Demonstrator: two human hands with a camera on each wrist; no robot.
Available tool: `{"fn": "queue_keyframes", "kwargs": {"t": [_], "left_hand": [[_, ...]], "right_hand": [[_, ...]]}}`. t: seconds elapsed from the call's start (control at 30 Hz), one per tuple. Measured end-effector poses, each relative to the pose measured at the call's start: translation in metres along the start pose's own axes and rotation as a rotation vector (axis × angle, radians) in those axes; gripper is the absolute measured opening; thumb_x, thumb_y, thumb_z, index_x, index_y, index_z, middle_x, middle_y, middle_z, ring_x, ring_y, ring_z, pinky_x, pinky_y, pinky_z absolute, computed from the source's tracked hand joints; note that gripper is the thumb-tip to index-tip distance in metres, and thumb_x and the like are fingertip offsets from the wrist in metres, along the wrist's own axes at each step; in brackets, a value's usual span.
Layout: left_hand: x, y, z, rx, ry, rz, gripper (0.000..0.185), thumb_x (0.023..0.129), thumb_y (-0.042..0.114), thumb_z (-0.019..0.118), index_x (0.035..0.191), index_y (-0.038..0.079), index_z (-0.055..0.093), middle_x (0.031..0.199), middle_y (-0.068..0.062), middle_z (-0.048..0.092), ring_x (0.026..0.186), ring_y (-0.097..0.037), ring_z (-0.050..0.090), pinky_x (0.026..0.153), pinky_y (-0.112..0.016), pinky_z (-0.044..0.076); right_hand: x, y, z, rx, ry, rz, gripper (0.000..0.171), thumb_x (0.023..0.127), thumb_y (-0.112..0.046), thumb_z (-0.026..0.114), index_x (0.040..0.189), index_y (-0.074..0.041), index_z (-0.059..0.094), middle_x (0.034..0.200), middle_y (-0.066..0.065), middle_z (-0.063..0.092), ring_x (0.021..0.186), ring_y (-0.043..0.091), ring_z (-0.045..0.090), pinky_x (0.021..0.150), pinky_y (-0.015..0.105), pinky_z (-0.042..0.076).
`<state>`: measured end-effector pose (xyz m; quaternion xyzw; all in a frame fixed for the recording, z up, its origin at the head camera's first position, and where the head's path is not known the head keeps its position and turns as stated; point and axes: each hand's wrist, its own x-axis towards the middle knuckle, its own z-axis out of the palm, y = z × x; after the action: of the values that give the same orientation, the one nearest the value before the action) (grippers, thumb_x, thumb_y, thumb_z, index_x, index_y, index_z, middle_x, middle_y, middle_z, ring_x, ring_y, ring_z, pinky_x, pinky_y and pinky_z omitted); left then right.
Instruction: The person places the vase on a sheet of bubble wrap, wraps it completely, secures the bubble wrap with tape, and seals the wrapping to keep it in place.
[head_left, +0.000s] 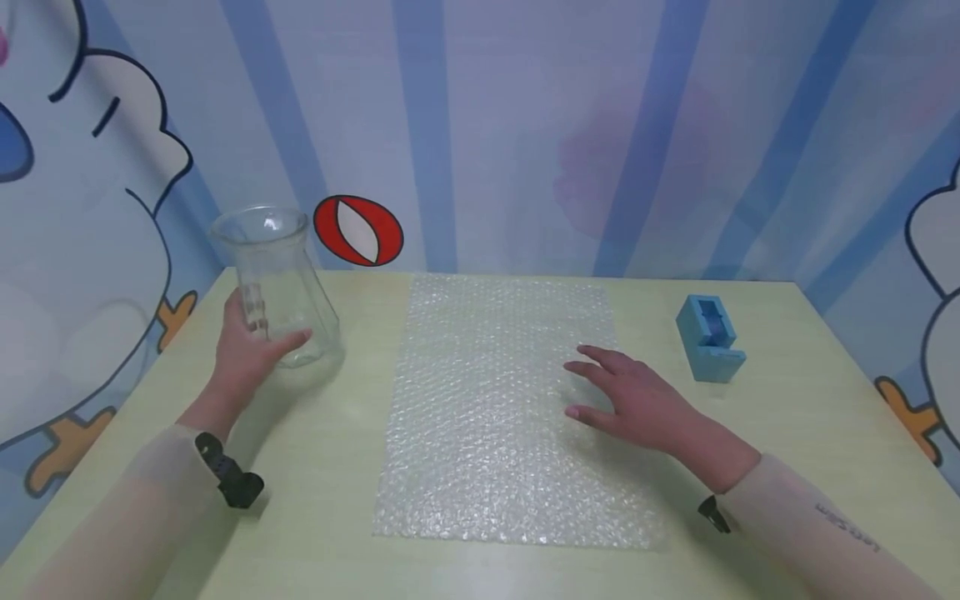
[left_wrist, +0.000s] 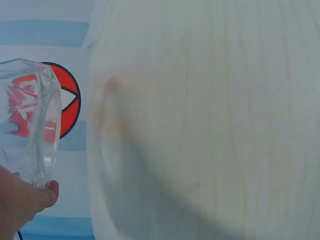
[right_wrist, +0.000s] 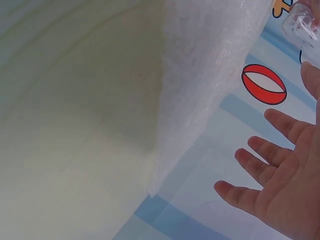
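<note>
A clear glass vase (head_left: 288, 279) with a flared rim leans slightly at the left of the table. My left hand (head_left: 247, 346) grips its lower part, thumb across the near side. Its thick base (left_wrist: 42, 120) shows in the left wrist view; whether that base touches the table, I cannot tell. Flat on the table's middle lies a sheet of bubble wrap (head_left: 502, 417). Over the sheet's right side hovers my right hand (head_left: 641, 400), fingers spread and holding nothing. In the right wrist view its palm (right_wrist: 292, 192) is visible.
A blue tape dispenser (head_left: 708, 342) stands at the right of the pale wooden table (head_left: 795, 367). Behind the table's back edge hangs a striped blue cloth backdrop (head_left: 510, 150) with cartoon prints, including a red-and-white ball (head_left: 358, 231).
</note>
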<state>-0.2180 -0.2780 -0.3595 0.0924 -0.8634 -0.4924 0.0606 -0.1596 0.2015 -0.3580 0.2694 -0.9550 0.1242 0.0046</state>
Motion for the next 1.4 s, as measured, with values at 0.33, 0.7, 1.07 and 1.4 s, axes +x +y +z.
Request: {"fn": "queue_keyframes", "kwargs": {"t": [0.33,0.7,1.07,1.4], "left_hand": [[-0.007,0.01,0.002,0.01,0.03,0.032,0.108,0.089,0.032,0.078,0.166,0.025,0.001,0.173,-0.015,0.015,0.157,-0.045,0.02,0.117,-0.074,0.029],[-0.013,0.027,0.004,0.097,0.02,0.126,0.109,0.086,0.031,0.082,0.166,0.021,0.007,0.171,-0.018,0.02,0.154,-0.049,0.025,0.115,-0.074,0.032],[-0.03,0.048,0.01,0.217,-0.03,0.245,0.109,0.081,0.025,0.086,0.164,0.011,0.017,0.166,-0.026,0.027,0.15,-0.05,0.028,0.111,-0.076,0.035],[-0.05,0.074,0.021,0.328,-0.061,0.316,0.105,0.077,0.031,0.087,0.161,0.013,0.026,0.159,-0.024,0.036,0.141,-0.044,0.03,0.1,-0.072,0.045]], "right_hand": [[0.001,0.003,0.0,0.004,-0.01,0.002,0.059,0.096,-0.039,0.068,0.146,-0.008,0.055,0.156,0.023,0.047,0.142,0.046,0.047,0.112,0.065,0.043],[0.0,0.005,-0.009,0.004,0.024,0.005,0.058,0.097,-0.037,0.068,0.146,-0.008,0.055,0.157,0.022,0.046,0.143,0.046,0.047,0.112,0.064,0.043],[-0.002,0.005,-0.025,0.03,0.044,0.024,0.061,0.097,-0.037,0.067,0.149,-0.008,0.051,0.159,0.023,0.043,0.144,0.047,0.044,0.113,0.065,0.042],[-0.009,0.003,-0.041,0.096,0.079,0.025,0.062,0.098,-0.035,0.067,0.151,-0.01,0.047,0.163,0.021,0.037,0.148,0.048,0.038,0.114,0.067,0.039]]}}
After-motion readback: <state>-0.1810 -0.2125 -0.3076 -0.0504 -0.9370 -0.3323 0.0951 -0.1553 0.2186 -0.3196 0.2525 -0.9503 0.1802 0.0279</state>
